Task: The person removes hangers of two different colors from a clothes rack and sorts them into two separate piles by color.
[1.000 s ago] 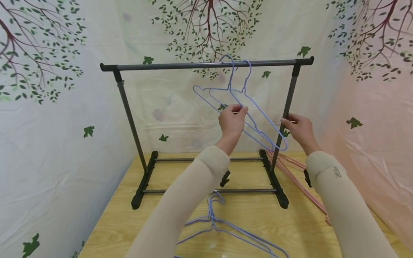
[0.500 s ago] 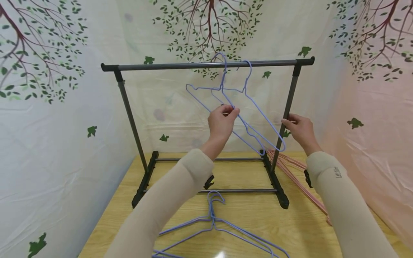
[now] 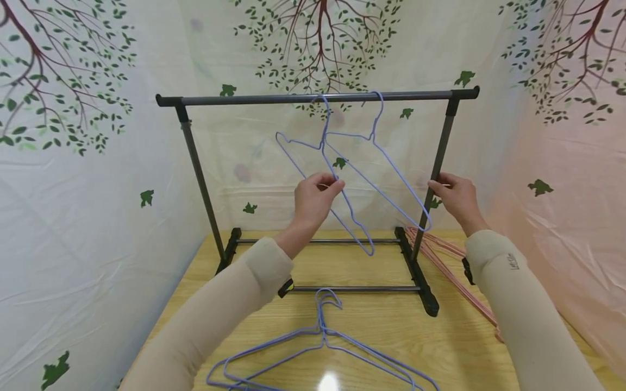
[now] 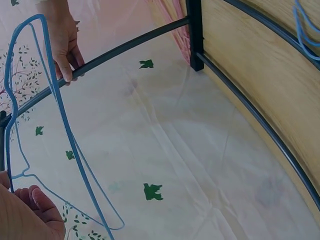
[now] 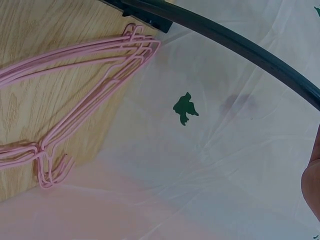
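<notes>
A black garment rack (image 3: 274, 100) stands on the wooden table. My left hand (image 3: 315, 201) pinches the near shoulder arm of a blue wire hanger (image 3: 352, 212), whose hook is at the top rail, left of a second blue hanger (image 3: 402, 176) hanging there. In the left wrist view the held hanger (image 4: 62, 115) rises large above the left fingers (image 4: 42, 205). My right hand (image 3: 456, 198) holds the rack's right upright, thumb in front and fingers behind. Only the edge of that hand (image 5: 312, 185) shows in the right wrist view.
Several blue hangers (image 3: 324, 338) lie stacked on the table (image 3: 469, 358) in front of the rack. To the right of its foot lies a bundle of pink hangers (image 3: 457, 271), also seen as pink hangers (image 5: 85, 110) in the right wrist view. Printed cloth hangs behind.
My left hand has moved left and slightly down with the blue hanger, whose hook has slid left and come lower at the rail. The right hand stays on the upright.
</notes>
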Demonstrator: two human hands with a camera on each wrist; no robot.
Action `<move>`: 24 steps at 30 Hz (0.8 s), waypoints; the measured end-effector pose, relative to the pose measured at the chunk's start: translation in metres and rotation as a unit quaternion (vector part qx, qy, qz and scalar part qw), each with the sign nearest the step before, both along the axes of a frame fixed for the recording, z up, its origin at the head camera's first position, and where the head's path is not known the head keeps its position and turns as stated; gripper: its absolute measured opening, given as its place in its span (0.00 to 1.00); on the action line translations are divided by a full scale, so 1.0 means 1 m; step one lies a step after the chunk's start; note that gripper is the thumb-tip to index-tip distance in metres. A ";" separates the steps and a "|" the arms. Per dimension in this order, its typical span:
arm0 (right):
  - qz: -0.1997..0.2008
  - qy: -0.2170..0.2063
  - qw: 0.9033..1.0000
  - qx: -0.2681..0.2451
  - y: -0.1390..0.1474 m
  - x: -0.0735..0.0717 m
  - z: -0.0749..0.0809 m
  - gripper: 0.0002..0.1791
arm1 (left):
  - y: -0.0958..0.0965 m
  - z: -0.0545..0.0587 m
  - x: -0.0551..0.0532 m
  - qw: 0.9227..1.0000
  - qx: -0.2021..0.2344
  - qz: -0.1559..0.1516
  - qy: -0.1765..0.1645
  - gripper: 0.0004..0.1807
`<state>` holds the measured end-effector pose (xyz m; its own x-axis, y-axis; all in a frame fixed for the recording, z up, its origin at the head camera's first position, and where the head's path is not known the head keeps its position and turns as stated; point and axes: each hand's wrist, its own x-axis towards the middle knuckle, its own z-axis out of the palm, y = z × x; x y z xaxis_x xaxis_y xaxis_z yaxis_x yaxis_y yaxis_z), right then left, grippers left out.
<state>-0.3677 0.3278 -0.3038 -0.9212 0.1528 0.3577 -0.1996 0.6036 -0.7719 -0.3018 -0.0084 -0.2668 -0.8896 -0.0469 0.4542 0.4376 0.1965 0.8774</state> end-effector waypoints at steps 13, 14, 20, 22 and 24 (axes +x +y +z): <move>0.008 0.003 1.000 0.002 0.000 0.002 0.000 0.29 | -0.048 -0.033 0.010 0.996 -0.081 -0.008 -0.022 0.10; 0.009 0.004 1.000 0.003 0.000 0.002 0.000 0.30 | -0.052 -0.036 0.010 0.996 -0.089 -0.005 -0.025 0.10; 0.001 0.017 1.000 0.014 0.000 0.003 0.000 0.30 | -0.072 -0.049 0.012 0.993 -0.111 0.000 -0.043 0.10; -0.001 0.021 1.000 0.017 -0.001 0.003 0.000 0.31 | -0.077 -0.051 0.014 0.992 -0.116 0.001 -0.054 0.11; -0.003 0.024 1.000 0.020 -0.001 0.003 0.000 0.32 | -0.083 -0.053 0.016 0.990 -0.123 0.000 -0.064 0.11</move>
<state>-0.3650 0.3272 -0.3037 -0.9022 0.1433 0.4067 -0.2312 0.6355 -0.7367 -0.2860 -0.0910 -0.3202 -0.9405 0.0501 0.3360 0.3261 0.4107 0.8515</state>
